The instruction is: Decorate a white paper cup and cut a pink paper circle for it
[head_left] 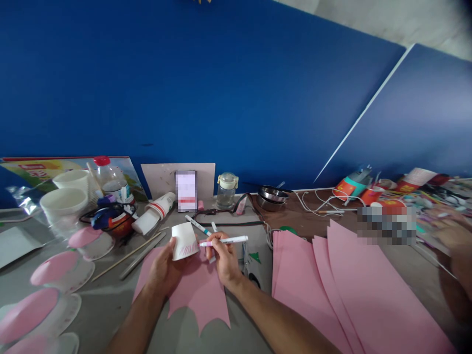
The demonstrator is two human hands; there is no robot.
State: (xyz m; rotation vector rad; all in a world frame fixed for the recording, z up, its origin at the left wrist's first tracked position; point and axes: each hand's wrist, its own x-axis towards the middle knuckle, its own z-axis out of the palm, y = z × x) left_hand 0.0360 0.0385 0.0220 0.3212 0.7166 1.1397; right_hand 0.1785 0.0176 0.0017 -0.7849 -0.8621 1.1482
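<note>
My left hand (167,263) is closed around the side of a white paper cup (183,236), which is tilted and bears a row of short pink strokes near its lower edge. In my right hand (225,258) is a white marker pen (224,241) with a pink band, its tip against or very near the cup's marked side. Beneath both hands lies a pink paper sheet (201,300) with scalloped cutouts along its front edge. Behind the cup, another white marker (199,225) with a teal band rests on the table.
Pink-topped paper cups (55,268) line the left. White cups (63,209), a red-capped bottle (110,179) and a wooden stick (125,259) lie beyond. A phone (186,191) and a glass jar (226,191) stand behind. Pink sheets (298,285) spread rightward; another person's arm (455,246) shows far right.
</note>
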